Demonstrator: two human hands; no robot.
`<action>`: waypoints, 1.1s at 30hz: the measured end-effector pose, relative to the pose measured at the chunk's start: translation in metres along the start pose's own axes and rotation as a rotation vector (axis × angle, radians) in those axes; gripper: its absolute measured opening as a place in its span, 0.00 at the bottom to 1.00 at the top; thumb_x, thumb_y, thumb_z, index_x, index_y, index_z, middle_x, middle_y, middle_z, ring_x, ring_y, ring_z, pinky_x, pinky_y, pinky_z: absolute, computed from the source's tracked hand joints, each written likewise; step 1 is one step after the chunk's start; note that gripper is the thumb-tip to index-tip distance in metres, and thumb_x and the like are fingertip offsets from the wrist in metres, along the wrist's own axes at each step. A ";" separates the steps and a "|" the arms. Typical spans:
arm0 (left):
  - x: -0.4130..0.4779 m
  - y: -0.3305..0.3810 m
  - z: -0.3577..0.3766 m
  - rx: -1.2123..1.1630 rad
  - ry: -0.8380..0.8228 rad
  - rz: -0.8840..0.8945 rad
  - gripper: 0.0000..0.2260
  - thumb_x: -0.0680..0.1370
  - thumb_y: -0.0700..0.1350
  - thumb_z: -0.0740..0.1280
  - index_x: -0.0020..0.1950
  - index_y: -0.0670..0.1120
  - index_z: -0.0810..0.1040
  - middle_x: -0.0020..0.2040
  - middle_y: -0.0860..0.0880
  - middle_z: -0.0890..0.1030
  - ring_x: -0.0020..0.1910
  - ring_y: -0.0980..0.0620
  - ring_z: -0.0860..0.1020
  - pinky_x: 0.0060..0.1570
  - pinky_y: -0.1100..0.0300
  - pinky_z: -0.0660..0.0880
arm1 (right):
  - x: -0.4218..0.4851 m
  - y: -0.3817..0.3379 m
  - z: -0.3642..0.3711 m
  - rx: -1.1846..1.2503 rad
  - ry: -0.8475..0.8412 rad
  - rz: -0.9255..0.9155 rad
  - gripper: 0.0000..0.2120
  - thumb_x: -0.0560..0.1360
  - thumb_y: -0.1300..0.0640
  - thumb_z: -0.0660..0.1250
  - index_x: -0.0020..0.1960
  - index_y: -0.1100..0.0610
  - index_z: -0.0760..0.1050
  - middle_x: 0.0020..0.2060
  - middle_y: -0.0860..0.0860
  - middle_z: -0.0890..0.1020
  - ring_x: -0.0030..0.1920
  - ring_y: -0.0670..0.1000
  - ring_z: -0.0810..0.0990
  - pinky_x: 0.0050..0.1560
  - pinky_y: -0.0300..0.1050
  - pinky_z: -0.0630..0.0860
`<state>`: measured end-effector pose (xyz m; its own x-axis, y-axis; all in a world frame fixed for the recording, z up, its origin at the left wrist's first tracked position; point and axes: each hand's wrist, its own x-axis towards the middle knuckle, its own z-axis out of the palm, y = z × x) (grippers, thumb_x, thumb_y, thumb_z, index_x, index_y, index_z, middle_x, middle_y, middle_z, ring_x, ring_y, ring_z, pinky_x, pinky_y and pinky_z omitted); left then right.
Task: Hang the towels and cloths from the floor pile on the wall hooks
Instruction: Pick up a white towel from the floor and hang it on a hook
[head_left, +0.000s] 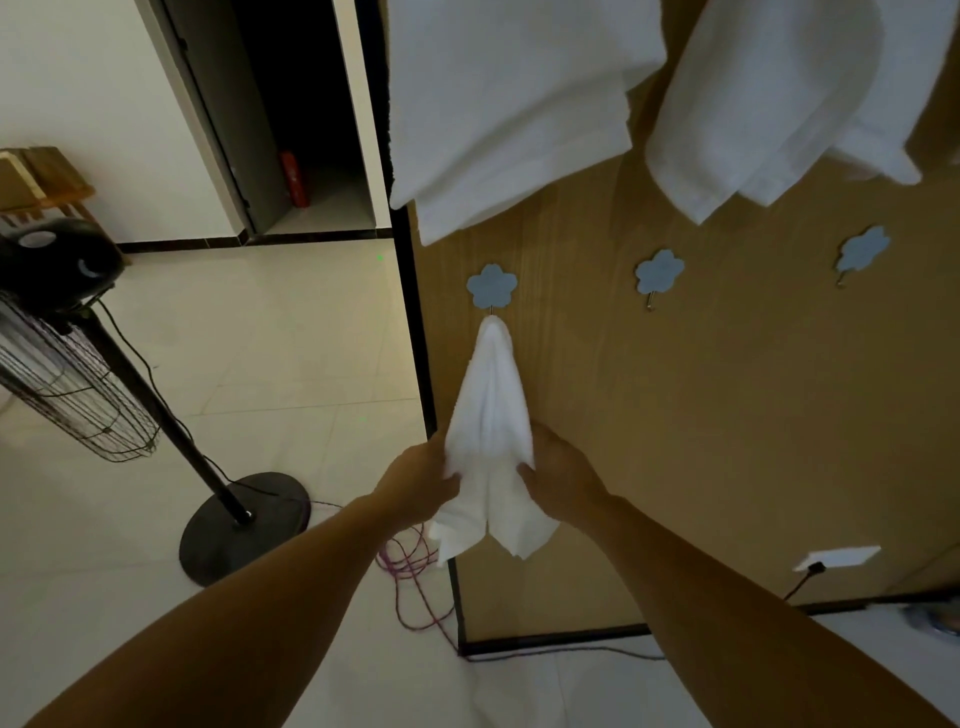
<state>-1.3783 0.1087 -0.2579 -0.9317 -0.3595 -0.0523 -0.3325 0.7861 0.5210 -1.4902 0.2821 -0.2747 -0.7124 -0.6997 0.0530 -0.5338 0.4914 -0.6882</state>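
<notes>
we log dim, warm, diffuse indoor light; shadows soft and faint. the hanging towels (509, 104) read brightest, detail washed out. the doorway (291, 104) falls to black. we see wide-angle bending at frame edges.

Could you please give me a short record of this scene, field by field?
Cloth: small white cloth, its top hung on the leftmost blue flower-shaped hook
Left hand: left hand grips the cloth's left edge
Right hand: right hand grips the cloth's right edge
Bare hooks: middle blue flower-shaped hook; rightmost blue flower-shaped hook
Above: left large white towel and right large white towel, hanging against the brown wooden panel
To the left: black pedestal fan
</notes>
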 end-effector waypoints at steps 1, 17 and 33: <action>-0.002 -0.003 0.001 0.018 -0.020 0.000 0.27 0.78 0.48 0.66 0.74 0.44 0.62 0.61 0.43 0.78 0.58 0.45 0.77 0.57 0.57 0.72 | -0.003 0.008 0.001 -0.054 -0.045 0.028 0.24 0.81 0.54 0.58 0.76 0.54 0.58 0.67 0.54 0.73 0.64 0.52 0.74 0.61 0.37 0.65; -0.016 -0.038 -0.001 0.152 -0.186 -0.128 0.29 0.70 0.46 0.75 0.68 0.47 0.68 0.63 0.48 0.76 0.60 0.47 0.75 0.61 0.50 0.73 | -0.020 0.021 -0.014 -0.393 -0.059 0.389 0.12 0.79 0.53 0.56 0.57 0.56 0.74 0.51 0.52 0.81 0.50 0.53 0.80 0.44 0.43 0.72; 0.019 0.073 -0.041 -0.428 0.314 0.225 0.27 0.72 0.43 0.73 0.68 0.38 0.67 0.60 0.43 0.77 0.59 0.47 0.77 0.57 0.58 0.74 | 0.023 -0.067 -0.032 0.305 0.364 -0.082 0.14 0.77 0.73 0.59 0.62 0.71 0.72 0.56 0.67 0.78 0.57 0.63 0.77 0.45 0.22 0.67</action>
<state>-1.4147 0.1382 -0.1860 -0.8628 -0.3901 0.3216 0.0188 0.6109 0.7914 -1.4858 0.2498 -0.2039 -0.8157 -0.4762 0.3285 -0.4757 0.2292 -0.8492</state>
